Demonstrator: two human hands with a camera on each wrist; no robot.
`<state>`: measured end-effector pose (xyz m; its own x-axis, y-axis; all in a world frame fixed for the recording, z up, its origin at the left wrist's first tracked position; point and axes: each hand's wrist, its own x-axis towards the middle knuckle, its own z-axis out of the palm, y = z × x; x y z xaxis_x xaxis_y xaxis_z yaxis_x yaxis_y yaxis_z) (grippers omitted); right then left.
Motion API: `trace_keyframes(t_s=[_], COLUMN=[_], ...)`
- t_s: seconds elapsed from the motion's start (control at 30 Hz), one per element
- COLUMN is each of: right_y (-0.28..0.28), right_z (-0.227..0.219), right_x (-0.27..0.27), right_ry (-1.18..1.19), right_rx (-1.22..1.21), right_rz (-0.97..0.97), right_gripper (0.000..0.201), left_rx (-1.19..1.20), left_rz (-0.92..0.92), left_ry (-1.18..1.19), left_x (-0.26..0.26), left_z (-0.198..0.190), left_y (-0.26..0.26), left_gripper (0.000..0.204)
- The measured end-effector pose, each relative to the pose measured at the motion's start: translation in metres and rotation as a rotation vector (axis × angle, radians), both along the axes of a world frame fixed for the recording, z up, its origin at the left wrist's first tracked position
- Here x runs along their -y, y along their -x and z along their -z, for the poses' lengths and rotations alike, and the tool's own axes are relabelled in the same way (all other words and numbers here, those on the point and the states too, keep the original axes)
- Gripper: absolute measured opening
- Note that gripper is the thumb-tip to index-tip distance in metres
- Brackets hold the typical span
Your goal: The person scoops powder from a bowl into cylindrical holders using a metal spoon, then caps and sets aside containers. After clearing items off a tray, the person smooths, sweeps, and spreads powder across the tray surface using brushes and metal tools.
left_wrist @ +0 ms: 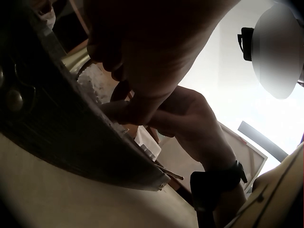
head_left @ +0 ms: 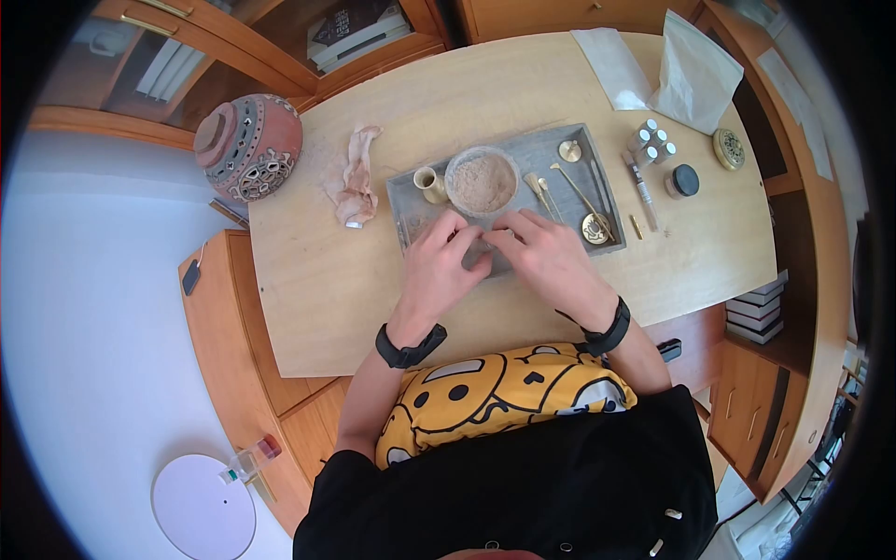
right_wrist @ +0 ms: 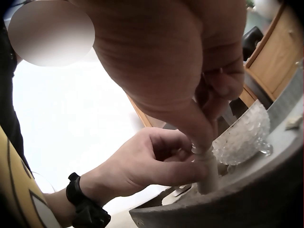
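Both hands meet over the near edge of a grey tray (head_left: 425, 245). My left hand (head_left: 437, 257) holds a small pale bottle (right_wrist: 207, 176) upright between thumb and fingers, low over the tray in the right wrist view. Thumb and fingertips of my right hand (head_left: 546, 257) pinch the bottle's top, partly covering it. In the head view the hands hide most of the bottle. Just beyond them stands a bumpy clear glass bowl (right_wrist: 244, 135) filled with brownish ash or powder (head_left: 485, 179). A brass-coloured cup (head_left: 429, 184) stands left of the bowl.
Brass tools (head_left: 581, 198) and a small brass disc (head_left: 569, 150) lie on the tray's right side. Further right are several white-capped vials (head_left: 653, 140), a dark-lidded jar (head_left: 683, 181) and a white bag (head_left: 695, 75). A crumpled stained tissue (head_left: 357, 182) and a patterned pot (head_left: 250, 147) sit left.
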<state>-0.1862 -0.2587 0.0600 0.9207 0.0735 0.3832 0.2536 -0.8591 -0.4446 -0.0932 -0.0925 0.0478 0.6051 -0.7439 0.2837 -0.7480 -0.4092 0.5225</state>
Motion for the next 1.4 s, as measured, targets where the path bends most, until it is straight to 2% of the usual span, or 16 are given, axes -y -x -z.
trace_keyframes(t_s=[0.2,0.4,0.47,0.6,0.67,0.7,0.77,0.87,0.9,1.07,1.17,1.27,1.4], right_y=[0.002,0.001,0.001,0.001,0.002,0.002,0.004,0.002,0.002,0.003,0.002,0.001,-0.001], right_z=[0.000,0.002,0.004,0.009,0.012,0.008,-0.003,0.010,0.010,0.014,0.002,0.008,0.011], right_x=[-0.002,-0.008,-0.010,-0.013,-0.011,-0.008,-0.003,-0.003,-0.004,-0.011,-0.008,-0.011,-0.011], right_ry=[0.001,0.024,0.069,0.105,0.087,0.086,0.021,-0.006,-0.005,0.116,0.012,0.000,0.032], right_rx=[-0.003,-0.003,-0.097,-0.112,-0.267,-0.266,-0.066,0.030,0.031,-0.268,-0.151,-0.105,-0.158], right_rz=[0.028,0.055,0.143,0.193,0.219,0.221,0.153,0.041,0.041,0.155,0.119,0.091,0.111], right_gripper=[0.026,0.016,0.019,0.025,0.025,0.025,0.025,0.024,0.024,0.024,0.023,0.023,0.021], left_rx=[0.066,0.099,0.121,0.178,0.158,0.138,0.139,0.157,0.174,0.150,0.129,0.122,0.079], left_rz=[0.003,-0.029,-0.020,0.002,0.005,0.005,0.005,0.012,0.018,0.019,0.009,0.011,0.016], left_ry=[-0.006,-0.002,-0.014,-0.048,-0.051,-0.055,-0.051,-0.060,-0.074,-0.071,-0.092,-0.103,-0.116], left_x=[0.000,-0.002,-0.001,-0.001,-0.001,0.000,-0.001,0.000,0.000,-0.004,-0.006,-0.007,-0.007], left_z=[-0.004,-0.005,-0.007,-0.005,-0.004,-0.004,-0.003,-0.004,-0.004,-0.001,0.001,-0.001,-0.001], left_y=[0.004,0.005,0.006,0.009,0.009,0.009,0.007,0.007,0.007,0.008,0.007,0.006,0.006], left_gripper=[0.029,0.030,0.029,0.029,0.029,0.030,0.030,0.030,0.030,0.030,0.029,0.029,0.033])
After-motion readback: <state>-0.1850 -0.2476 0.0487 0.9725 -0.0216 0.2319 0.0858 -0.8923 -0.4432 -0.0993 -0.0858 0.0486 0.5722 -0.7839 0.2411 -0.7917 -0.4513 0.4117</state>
